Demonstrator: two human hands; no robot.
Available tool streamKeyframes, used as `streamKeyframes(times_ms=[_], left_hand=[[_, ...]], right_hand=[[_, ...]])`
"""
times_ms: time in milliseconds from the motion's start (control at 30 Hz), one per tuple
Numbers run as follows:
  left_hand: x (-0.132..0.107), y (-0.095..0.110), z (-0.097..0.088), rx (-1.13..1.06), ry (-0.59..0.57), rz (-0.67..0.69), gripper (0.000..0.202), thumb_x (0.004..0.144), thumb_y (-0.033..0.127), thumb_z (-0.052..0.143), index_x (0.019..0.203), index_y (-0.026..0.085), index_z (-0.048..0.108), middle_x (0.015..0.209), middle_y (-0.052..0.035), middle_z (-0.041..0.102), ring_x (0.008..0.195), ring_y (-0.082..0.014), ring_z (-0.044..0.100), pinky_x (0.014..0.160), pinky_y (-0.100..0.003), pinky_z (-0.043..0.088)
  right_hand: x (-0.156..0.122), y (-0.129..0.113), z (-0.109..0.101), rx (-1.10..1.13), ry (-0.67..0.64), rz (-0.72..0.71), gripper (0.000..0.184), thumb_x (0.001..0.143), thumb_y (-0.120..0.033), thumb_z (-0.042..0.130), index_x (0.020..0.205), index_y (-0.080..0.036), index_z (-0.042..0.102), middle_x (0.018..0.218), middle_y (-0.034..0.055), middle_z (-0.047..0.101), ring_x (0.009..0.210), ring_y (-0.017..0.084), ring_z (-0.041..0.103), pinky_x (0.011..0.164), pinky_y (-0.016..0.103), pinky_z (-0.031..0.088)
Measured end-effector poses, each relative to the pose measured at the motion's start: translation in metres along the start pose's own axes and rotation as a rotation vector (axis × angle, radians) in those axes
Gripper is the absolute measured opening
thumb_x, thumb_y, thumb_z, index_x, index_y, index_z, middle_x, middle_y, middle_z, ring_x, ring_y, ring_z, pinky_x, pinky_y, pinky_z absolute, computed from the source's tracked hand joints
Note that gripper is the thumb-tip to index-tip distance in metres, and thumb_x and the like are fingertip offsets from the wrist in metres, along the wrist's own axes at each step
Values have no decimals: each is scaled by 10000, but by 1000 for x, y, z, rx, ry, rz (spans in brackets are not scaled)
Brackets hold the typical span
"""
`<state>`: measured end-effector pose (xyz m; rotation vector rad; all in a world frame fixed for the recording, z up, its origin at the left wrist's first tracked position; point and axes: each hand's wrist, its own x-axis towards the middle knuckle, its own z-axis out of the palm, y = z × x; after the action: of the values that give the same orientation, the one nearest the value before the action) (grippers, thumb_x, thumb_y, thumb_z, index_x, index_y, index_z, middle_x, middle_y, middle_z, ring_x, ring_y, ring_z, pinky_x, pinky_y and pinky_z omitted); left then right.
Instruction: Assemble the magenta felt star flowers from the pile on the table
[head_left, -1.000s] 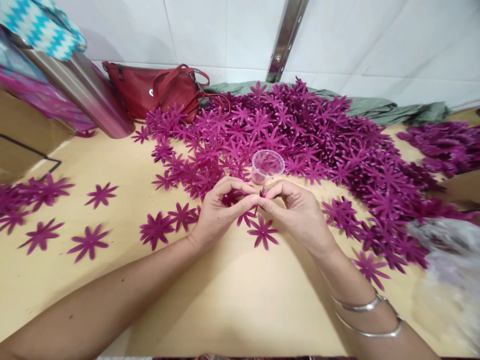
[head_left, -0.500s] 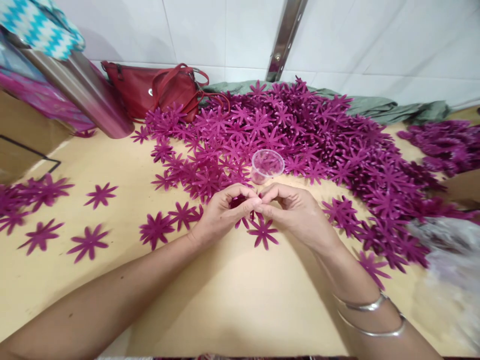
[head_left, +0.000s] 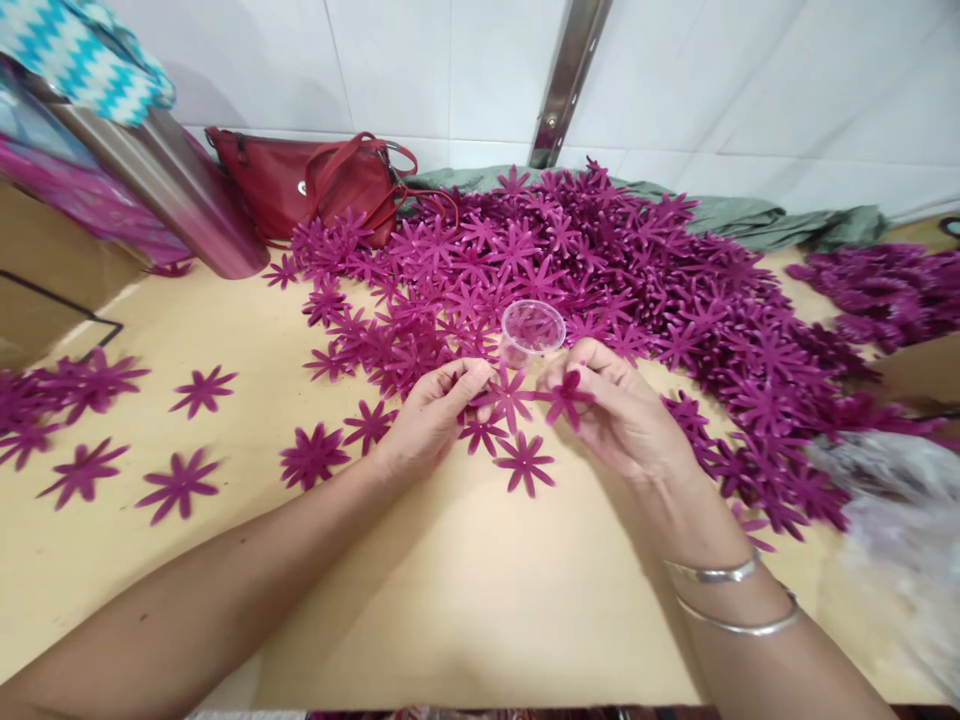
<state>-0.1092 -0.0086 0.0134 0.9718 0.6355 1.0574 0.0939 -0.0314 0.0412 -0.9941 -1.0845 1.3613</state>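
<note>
A red bag [head_left: 270, 190] with a thin strap sits at the back of the surface [head_left: 465, 610], by the white wall [head_left: 390, 60]. Just beside it is a tall, shiny bottle [head_left: 180, 200], silver up high and pink down low. A blue and white zigzag cloth [head_left: 82, 60] is at its top. A brown box [head_left: 52, 270] is on the left. A metal bar [head_left: 574, 75] goes up the wall. A crumpled green cloth [head_left: 757, 222] lies along the back. On the right is a blurry, see-through thing, maybe a plastic bag [head_left: 892, 520].
</note>
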Motion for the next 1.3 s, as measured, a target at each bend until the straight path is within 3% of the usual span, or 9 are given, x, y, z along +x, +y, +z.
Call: streamKeyframes(times_ms=[133, 300, 467, 600, 733, 867, 1000, 1200, 1300], left_hand=[[1, 1, -1, -14, 21, -21, 358, 824, 467, 851, 778, 168, 660, 659, 32, 560, 573, -74, 490, 564, -207, 416], [-4, 5, -2, 147, -151, -22, 290, 749, 365, 914, 864, 186, 718, 766, 13, 640, 622, -92, 535, 590, -230, 430], [-3, 1, -3, -36, -151, -6, 274, 847, 314, 773, 1095, 199, 756, 948, -40, 713, 765, -134, 651, 704, -262, 536], [-1, -3, -3, -132, -139, -41, 377, 900, 254, 716, 1275, 215, 708, 1200, -98, 763, 1069, -218, 747, 953, -361, 600], [0, -3, -2, -76, -110, -76, 493, 893, 313, 803, 1359, 250, 655, 1187, -81, 791, 1014, -195, 783, 954, -365, 628], [1, -3, 1, -15, -25, -57, 436, 827, 379, 871, 1196, 199, 724, 896, -28, 811, 785, -160, 782, 836, -343, 664], [0, 1, 4, 68, 21, 0, 320, 779, 393, 902, 941, 171, 738, 797, -8, 793, 690, -129, 742, 725, -265, 631], [-5, 5, 6, 190, -10, 34, 407, 785, 450, 887, 710, 180, 592, 632, 25, 695, 559, -103, 641, 564, -224, 506], [-5, 5, 5, 244, 33, 66, 479, 766, 486, 895, 661, 184, 538, 567, 52, 601, 504, -72, 528, 494, -202, 400]], right_hand=[[-2, -2, -5, 32, -28, -58, 449, 729, -555, 891, 810, -277, 547, 707, -40, 548, 641, 168, 517, 657, 333, 475], [-4, -4, -7, -28, -247, -89, 391, 731, -511, 913, 857, -256, 645, 822, -10, 610, 722, 166, 543, 681, 310, 443], [-1, 0, -4, -95, -185, -129, 373, 749, -510, 907, 826, -248, 654, 804, -21, 596, 740, 161, 558, 759, 323, 485], [1, 6, 1, -86, -141, -85, 330, 803, -493, 874, 879, -259, 655, 862, -6, 660, 824, 182, 647, 836, 347, 538], [1, 12, 1, -163, -82, -112, 296, 844, -460, 850, 949, -249, 671, 904, -3, 680, 822, 157, 645, 802, 294, 531], [0, 12, 3, -231, -71, -140, 314, 844, -490, 840, 913, -239, 662, 825, -17, 653, 720, 137, 591, 707, 268, 511], [-2, 8, 11, -261, -49, -147, 369, 798, -513, 873, 942, -242, 667, 756, -29, 623, 680, 137, 563, 648, 263, 487], [-4, 10, 12, -286, -126, -142, 381, 787, -460, 895, 1040, -239, 715, 778, -34, 594, 710, 139, 544, 667, 276, 461], [-4, 12, 12, -347, -141, -139, 266, 837, -432, 856, 965, -230, 740, 828, -11, 648, 744, 149, 561, 693, 291, 459]])
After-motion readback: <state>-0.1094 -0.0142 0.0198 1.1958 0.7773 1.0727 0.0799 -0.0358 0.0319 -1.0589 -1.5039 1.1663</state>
